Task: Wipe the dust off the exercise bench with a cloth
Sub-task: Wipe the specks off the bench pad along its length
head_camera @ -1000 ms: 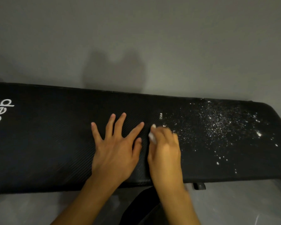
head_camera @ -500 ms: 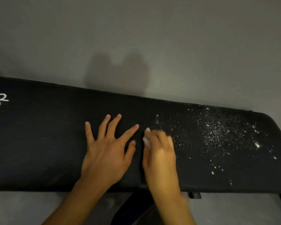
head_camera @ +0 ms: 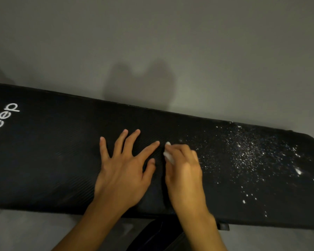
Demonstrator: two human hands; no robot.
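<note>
Presses bench [head_camera: 53, 160] with left hand [head_camera: 122, 174], splayed flat and fully open; grips small white cloth [head_camera: 168, 156] in curled right hand [head_camera: 185, 176], beside scattered dust [head_camera: 246, 153].

Person, seen from the head camera.
1. Left hand [head_camera: 121, 178]: bare, all five fingers in view, nails short with pale tips.
2. Right hand [head_camera: 185, 178]: bare, outline blurred, nails not legible.
3. Left forearm [head_camera: 91, 227] and right forearm [head_camera: 207, 230]: bare from the wrist to the lower frame edge.
4. Dark garment [head_camera: 159, 234] between the forearms: black, possibly trousers; fabric too dim to tell.
</note>
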